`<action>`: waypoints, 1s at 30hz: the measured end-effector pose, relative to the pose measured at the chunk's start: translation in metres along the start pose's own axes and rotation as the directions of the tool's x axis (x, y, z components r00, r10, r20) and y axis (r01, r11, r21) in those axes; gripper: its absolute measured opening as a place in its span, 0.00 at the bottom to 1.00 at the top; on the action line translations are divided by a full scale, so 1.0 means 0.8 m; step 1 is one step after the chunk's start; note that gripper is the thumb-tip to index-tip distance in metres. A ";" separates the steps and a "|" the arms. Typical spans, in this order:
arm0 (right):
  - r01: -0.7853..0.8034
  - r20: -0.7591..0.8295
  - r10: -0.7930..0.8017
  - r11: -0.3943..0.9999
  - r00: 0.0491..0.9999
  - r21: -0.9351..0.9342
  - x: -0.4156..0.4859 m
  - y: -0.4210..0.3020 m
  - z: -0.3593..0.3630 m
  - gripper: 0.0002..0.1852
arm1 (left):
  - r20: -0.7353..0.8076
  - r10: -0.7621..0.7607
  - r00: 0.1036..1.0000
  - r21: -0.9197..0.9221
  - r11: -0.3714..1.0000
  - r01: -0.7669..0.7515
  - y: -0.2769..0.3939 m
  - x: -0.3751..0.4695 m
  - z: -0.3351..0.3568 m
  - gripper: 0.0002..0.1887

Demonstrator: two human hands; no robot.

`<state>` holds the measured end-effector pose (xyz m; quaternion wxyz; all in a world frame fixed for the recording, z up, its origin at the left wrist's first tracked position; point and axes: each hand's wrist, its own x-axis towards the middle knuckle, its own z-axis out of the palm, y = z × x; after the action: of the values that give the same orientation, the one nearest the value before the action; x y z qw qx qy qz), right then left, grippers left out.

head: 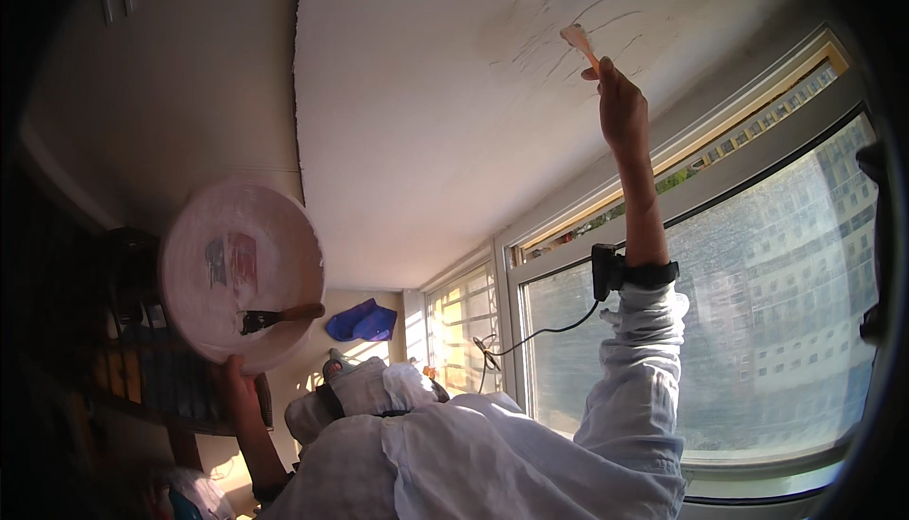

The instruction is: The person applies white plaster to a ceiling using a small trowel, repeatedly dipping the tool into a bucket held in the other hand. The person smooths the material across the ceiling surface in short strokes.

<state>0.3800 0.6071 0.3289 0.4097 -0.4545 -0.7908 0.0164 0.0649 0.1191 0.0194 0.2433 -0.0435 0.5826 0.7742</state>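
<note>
My right hand point(620, 104) is raised at the upper right, closed around the handle of a small putty knife point(579, 40). The knife's wide end lies at the white ceiling point(426, 115), beside a patch of curved ridges and scrape marks point(603, 12). At the lower left my left hand point(233, 378) grips the lower rim of a round pinkish basin point(184, 250), which is tilted so that its inside shows. Within the basin lies a second scraper with a dark blade and brown handle point(284, 315), near smears of white and reddish material.
Framed windows point(746, 307) run along the right, close to my right arm. A cable point(547, 331) hangs from the black device on my right forearm point(607, 273). A dark rack with items point(156, 378) stands behind the basin. Blue cloth point(362, 320) lies beyond my legs.
</note>
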 end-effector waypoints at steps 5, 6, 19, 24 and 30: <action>-0.252 0.126 0.292 0.445 0.948 0.859 -0.075 -0.027 0.116 0.18 | 0.017 0.024 1.000 0.023 0.999 -0.025 0.001 0.003 0.000 0.36; -0.263 0.161 0.329 0.294 0.931 0.919 -0.078 -0.036 0.136 0.16 | 0.058 0.036 0.998 0.028 0.999 -0.038 0.001 0.004 0.000 0.37; -0.053 0.306 0.529 -0.439 0.792 0.897 -0.012 -0.094 0.231 0.13 | 0.010 0.065 0.998 0.087 0.994 -0.066 0.031 -0.027 0.032 0.40; -0.085 0.406 0.498 -0.547 0.767 0.833 -0.013 -0.071 0.229 0.13 | -0.009 0.052 0.999 0.124 0.991 -0.050 0.028 -0.037 0.038 0.40; -0.130 0.415 0.430 -0.552 0.802 0.824 -0.028 -0.066 0.239 0.13 | -0.015 0.069 0.997 0.123 0.990 -0.067 0.032 -0.043 0.039 0.40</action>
<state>0.2216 0.6265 0.2088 0.6332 -0.1117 -0.1798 0.7445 0.0906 0.1317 0.0640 0.2134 -0.0161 0.6324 0.7445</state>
